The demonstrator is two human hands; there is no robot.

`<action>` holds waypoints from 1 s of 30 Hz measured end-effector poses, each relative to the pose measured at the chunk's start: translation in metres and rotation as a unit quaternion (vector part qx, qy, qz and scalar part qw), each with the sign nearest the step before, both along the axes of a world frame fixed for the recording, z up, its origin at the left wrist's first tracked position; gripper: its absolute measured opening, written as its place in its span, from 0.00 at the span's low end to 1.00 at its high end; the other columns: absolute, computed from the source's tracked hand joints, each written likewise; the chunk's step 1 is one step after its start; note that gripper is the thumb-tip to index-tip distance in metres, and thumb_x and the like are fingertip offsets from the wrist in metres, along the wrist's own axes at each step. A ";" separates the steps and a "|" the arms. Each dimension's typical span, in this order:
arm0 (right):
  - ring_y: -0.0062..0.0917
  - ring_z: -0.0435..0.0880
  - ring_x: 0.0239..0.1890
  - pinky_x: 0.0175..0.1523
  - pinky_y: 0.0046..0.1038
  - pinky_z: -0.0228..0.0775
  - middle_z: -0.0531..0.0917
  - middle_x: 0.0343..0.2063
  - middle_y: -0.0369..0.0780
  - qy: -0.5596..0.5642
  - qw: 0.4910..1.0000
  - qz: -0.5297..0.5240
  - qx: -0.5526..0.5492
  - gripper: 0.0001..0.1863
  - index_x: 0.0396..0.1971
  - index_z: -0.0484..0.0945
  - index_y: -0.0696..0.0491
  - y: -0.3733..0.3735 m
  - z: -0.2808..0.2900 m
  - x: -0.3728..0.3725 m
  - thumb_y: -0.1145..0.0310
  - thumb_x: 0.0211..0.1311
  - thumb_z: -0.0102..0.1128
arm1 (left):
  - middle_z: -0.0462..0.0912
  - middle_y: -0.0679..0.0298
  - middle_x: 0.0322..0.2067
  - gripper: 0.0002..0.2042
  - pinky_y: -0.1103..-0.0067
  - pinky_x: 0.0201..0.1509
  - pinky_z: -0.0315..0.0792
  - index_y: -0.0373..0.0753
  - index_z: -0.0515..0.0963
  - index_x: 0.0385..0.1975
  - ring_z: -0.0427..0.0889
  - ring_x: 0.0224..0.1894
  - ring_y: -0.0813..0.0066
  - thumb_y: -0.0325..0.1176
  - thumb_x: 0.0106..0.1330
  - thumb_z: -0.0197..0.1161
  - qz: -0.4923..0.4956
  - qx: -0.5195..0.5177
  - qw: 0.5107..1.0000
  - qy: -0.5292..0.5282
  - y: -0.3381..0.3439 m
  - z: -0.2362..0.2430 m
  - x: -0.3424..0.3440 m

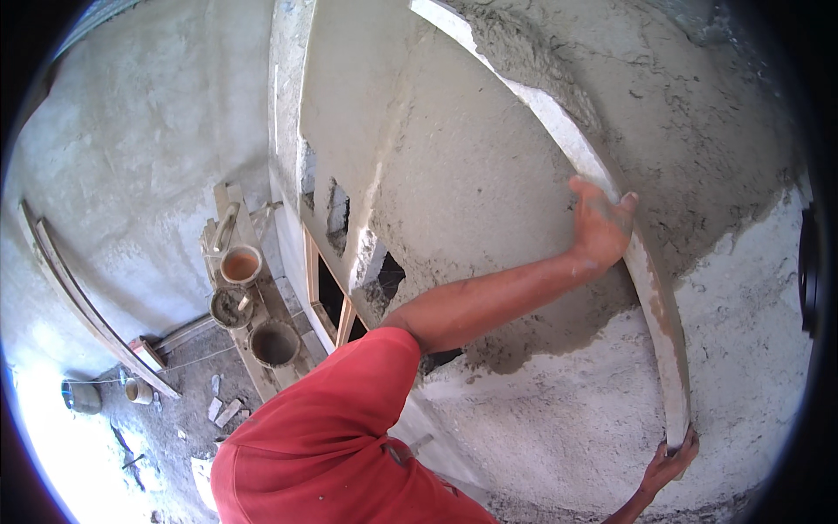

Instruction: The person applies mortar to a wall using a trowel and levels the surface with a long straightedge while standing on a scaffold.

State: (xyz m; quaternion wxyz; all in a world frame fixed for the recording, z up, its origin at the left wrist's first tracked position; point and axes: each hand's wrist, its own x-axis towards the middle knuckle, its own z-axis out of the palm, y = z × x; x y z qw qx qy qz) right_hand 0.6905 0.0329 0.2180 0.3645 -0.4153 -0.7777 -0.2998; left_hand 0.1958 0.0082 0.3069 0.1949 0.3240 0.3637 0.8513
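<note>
A long, mortar-smeared straightedge point(650, 288) lies against the wall on the right, running from the top of the view down to the lower right. It looks curved in this wide view. My left hand point(602, 225), with some grey mortar on it, grips its middle, the arm reaching out from a red sleeve. Around the lower end of the bar, my right hand point(674, 461) is closed, its fingers partly hidden. Damp grey plaster point(497, 183) covers the wall on both sides of the straightedge. A thick ridge of mortar point(541, 57) sits along its upper right edge.
Mortar-stained buckets point(276, 342) stand on a plank platform point(262, 375) at left. A wooden frame point(312, 275) borders a dark wall opening beside broken edges. Long boards point(78, 288) lean on the left wall. Rubble pieces point(229, 412) and a small bucket point(138, 390) are on the floor.
</note>
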 end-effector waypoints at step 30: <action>0.42 0.70 0.54 0.46 0.37 0.71 0.70 0.54 0.51 -0.038 0.998 -0.016 0.050 0.41 0.65 0.67 0.56 0.005 -0.019 0.010 0.36 0.66 0.47 | 0.70 0.45 0.52 0.30 0.74 0.63 0.62 0.18 0.53 0.60 0.71 0.54 0.62 0.34 0.68 0.58 -0.035 0.056 0.993 -0.095 -0.008 -0.065 0.010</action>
